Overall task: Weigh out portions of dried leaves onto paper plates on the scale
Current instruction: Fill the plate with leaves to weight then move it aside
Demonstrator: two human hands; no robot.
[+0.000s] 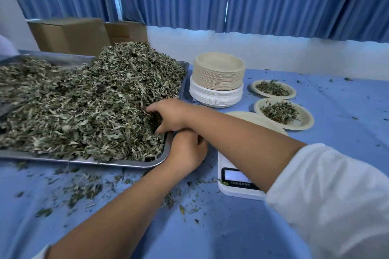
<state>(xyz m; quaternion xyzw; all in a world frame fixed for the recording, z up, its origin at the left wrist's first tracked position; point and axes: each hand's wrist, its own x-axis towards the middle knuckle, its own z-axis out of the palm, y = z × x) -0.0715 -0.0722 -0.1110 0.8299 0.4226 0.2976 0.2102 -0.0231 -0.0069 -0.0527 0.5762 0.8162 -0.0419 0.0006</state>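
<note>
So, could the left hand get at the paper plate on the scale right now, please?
Probably not cleanly: the right forearm lies across the paper plate and scale, between them and the left hand by the tray corner.

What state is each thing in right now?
Tray: heaped with dried leaves.
Right hand: grips leaves in the tray.
Left hand: curled at tray corner, grip unclear.
Scale: loaded, reading illegible.
Plate on scale: visible part bare.
Far plate: portioned with leaves.
Near plate: portioned with leaves.
Plate stack: upright, unused.
</note>
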